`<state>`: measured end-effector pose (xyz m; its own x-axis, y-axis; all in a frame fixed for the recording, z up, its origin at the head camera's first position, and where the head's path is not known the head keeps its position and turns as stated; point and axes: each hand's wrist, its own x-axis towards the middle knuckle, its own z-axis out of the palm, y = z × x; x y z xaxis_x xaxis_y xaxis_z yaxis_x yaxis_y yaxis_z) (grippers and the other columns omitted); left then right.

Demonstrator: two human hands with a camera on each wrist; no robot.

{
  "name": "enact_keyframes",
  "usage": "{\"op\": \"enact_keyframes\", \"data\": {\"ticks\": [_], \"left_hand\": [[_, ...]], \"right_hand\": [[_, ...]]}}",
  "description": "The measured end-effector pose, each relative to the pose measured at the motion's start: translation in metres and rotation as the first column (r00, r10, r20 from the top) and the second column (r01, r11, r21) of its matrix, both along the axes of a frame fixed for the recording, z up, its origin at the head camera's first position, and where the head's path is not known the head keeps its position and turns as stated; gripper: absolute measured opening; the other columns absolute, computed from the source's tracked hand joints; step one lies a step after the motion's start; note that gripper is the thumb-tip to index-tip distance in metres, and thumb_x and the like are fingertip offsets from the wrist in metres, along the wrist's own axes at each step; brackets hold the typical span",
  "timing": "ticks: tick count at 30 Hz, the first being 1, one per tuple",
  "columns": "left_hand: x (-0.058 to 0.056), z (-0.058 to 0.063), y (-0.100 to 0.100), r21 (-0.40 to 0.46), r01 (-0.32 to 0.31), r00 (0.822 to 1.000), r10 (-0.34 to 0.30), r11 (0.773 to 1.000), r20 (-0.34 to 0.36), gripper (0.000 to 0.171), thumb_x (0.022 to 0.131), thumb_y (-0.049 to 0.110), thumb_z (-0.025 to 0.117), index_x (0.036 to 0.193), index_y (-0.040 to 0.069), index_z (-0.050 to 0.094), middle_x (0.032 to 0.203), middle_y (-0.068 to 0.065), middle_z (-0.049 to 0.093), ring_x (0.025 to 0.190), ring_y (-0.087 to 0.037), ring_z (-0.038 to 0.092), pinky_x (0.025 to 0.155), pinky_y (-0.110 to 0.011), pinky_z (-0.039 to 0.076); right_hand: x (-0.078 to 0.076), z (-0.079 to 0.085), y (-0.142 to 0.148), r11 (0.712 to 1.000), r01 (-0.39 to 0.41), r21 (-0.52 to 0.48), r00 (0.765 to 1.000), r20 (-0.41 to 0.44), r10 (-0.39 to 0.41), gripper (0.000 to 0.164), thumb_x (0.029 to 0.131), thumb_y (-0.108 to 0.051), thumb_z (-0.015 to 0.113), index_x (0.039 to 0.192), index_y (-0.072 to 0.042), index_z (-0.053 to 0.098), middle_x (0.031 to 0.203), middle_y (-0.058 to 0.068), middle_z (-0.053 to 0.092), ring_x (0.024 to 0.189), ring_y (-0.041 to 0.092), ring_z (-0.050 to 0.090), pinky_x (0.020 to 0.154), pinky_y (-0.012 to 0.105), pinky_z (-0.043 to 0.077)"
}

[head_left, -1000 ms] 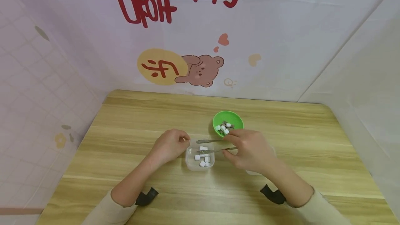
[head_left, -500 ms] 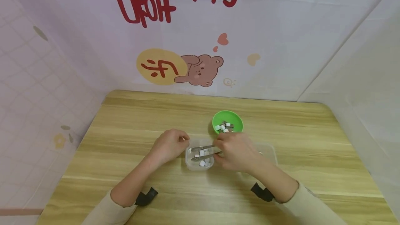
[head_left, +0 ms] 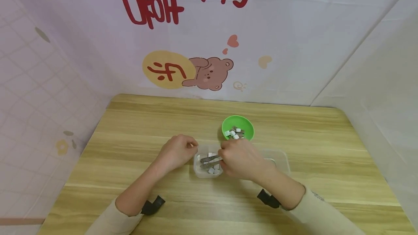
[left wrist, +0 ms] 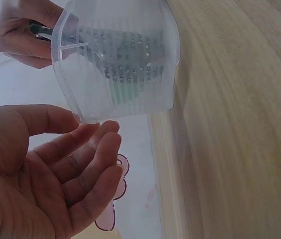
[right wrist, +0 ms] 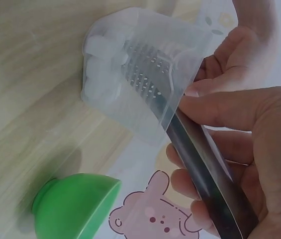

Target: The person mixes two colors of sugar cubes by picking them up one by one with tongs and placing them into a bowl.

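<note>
A small clear plastic container [head_left: 198,172] with several white cubes [head_left: 211,170] in it stands on the table. My left hand [head_left: 177,151] pinches its rim at the left corner between thumb and fingertips, as the left wrist view shows. In my right hand [head_left: 243,159] I grip metal tongs [right wrist: 200,154] with perforated ends. Those ends reach down inside the container, close together among the cubes; the near wall blurs what lies between them in the right wrist view.
Just behind the container sits a green bowl [head_left: 237,120] holding white cubes and brown pieces, partly covered by my right hand. A second clear plastic container [head_left: 283,157] stands to the right, under my right forearm. A printed cloth wall [head_left: 281,28] rises behind the table.
My right hand has moved left and brought the tongs down into the container, and the tongs' ends have come closer together. My left hand has stayed at the rim.
</note>
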<state>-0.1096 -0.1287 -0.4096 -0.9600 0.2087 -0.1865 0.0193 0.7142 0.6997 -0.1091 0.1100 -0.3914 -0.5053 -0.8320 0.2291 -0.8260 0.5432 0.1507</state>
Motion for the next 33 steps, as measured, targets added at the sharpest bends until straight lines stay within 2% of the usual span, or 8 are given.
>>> {"op": "enact_keyframes", "data": {"ticks": [5, 11, 15, 19, 23, 25, 30, 33], "left_hand": [[0.000, 0.000, 0.000, -0.005, 0.001, 1.000, -0.001, 1.000, -0.004, 0.021, 0.095, 0.015, 0.068, 0.110, 0.009, 0.081, 0.095, -0.002, 0.073, 0.074, -0.017, 0.060, 0.062, -0.033, 0.048], [0.000, -0.001, 0.000, -0.015, -0.002, 1.000, 0.002, 1.000, -0.005, 0.021, 0.096, 0.016, 0.068, 0.111, 0.009, 0.081, 0.096, -0.001, 0.073, 0.080, -0.017, 0.062, 0.066, -0.034, 0.049], [0.000, -0.002, 0.000, -0.015, 0.001, 1.000, -0.002, 1.000, -0.007, 0.021, 0.095, 0.015, 0.067, 0.110, 0.009, 0.081, 0.097, -0.001, 0.074, 0.080, -0.016, 0.062, 0.067, -0.034, 0.049], [-0.001, -0.001, 0.001, -0.017, 0.002, 1.000, -0.002, 1.000, -0.006, 0.021, 0.095, 0.015, 0.067, 0.110, 0.009, 0.081, 0.096, -0.001, 0.073, 0.079, -0.016, 0.061, 0.067, -0.034, 0.049], [0.000, -0.001, 0.001, -0.017, -0.004, 1.000, 0.004, 1.000, 0.000, 0.021, 0.095, 0.016, 0.068, 0.111, 0.009, 0.081, 0.096, -0.001, 0.073, 0.079, -0.017, 0.061, 0.067, -0.034, 0.049], [0.000, -0.002, 0.001, -0.017, -0.004, 1.000, 0.004, 1.000, -0.005, 0.021, 0.095, 0.015, 0.068, 0.111, 0.009, 0.081, 0.096, -0.001, 0.073, 0.079, -0.016, 0.061, 0.066, -0.034, 0.049], [0.000, -0.002, 0.000, 0.000, -0.005, 1.000, 0.005, 1.000, -0.005, 0.020, 0.095, 0.015, 0.068, 0.110, 0.008, 0.081, 0.094, 0.000, 0.072, 0.074, -0.017, 0.059, 0.063, -0.034, 0.048], [0.000, -0.002, 0.001, 0.009, -0.008, 1.000, 0.008, 1.000, 0.006, 0.020, 0.096, 0.015, 0.068, 0.109, 0.008, 0.081, 0.093, -0.001, 0.072, 0.072, -0.017, 0.059, 0.062, -0.034, 0.048]], "right_hand": [[0.000, -0.001, 0.001, 1.000, -0.008, -0.014, 1.000, 0.000, 0.008, 0.024, 0.073, -0.018, 0.081, 0.062, -0.016, 0.059, 0.062, -0.006, 0.044, 0.051, 0.011, 0.042, 0.042, 0.027, 0.033], [0.000, -0.001, 0.005, 0.996, 0.023, -0.086, 0.997, 0.072, -0.016, 0.022, 0.074, -0.018, 0.084, 0.066, -0.017, 0.064, 0.063, -0.009, 0.045, 0.050, 0.007, 0.038, 0.043, 0.024, 0.031], [0.001, 0.000, 0.011, 0.989, 0.062, -0.136, 0.992, 0.119, -0.046, 0.018, 0.074, -0.019, 0.085, 0.070, -0.018, 0.067, 0.067, -0.010, 0.054, 0.054, 0.007, 0.048, 0.045, 0.022, 0.034], [0.001, 0.003, 0.020, 0.976, 0.079, -0.203, 0.991, 0.124, -0.054, 0.013, 0.073, -0.019, 0.087, 0.078, -0.017, 0.074, 0.075, -0.010, 0.063, 0.061, 0.007, 0.055, 0.048, 0.021, 0.039], [0.000, 0.009, 0.031, 0.952, 0.085, -0.293, 0.992, 0.112, -0.054, 0.014, 0.074, -0.018, 0.088, 0.083, -0.016, 0.078, 0.075, -0.011, 0.063, 0.060, 0.004, 0.049, 0.049, 0.021, 0.039], [0.000, 0.012, 0.036, 0.935, 0.084, -0.344, 0.993, 0.109, -0.049, 0.013, 0.074, -0.017, 0.089, 0.084, -0.015, 0.079, 0.077, -0.010, 0.066, 0.060, 0.004, 0.052, 0.050, 0.022, 0.041], [-0.004, 0.016, 0.052, 0.873, 0.077, -0.481, 0.996, 0.083, -0.042, 0.020, 0.073, -0.013, 0.090, 0.091, -0.008, 0.083, 0.087, 0.000, 0.077, 0.066, 0.011, 0.070, 0.053, 0.026, 0.052], [-0.008, 0.016, 0.062, 0.831, 0.073, -0.551, 0.997, 0.070, -0.041, 0.021, 0.072, -0.010, 0.090, 0.091, -0.006, 0.083, 0.087, 0.001, 0.077, 0.065, 0.011, 0.071, 0.052, 0.024, 0.053]]}}
